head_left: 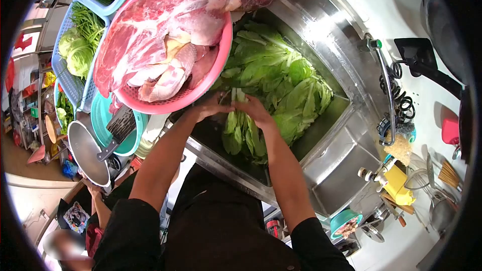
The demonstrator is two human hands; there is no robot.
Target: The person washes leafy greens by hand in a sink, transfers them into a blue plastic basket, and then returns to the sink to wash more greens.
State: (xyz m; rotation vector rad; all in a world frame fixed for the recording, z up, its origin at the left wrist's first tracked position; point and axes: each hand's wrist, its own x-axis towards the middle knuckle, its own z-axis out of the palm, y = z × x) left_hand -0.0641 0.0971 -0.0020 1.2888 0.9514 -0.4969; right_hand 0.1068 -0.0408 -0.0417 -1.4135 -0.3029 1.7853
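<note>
Your right hand (255, 113) is pinching leafy greens (236, 133) near their pale stems, your left hand (210, 109) is meeting it fingertip-close, its grip unclear, the greens lying in a steel sink (324, 22), a pink basket (168, 108) of meat (188, 2) sitting alongside.

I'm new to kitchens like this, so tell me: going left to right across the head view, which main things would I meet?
Blue basket holding round green vegetables, pink basket of raw meat, leafy greens, bent metal pipe, black spatula.
</note>
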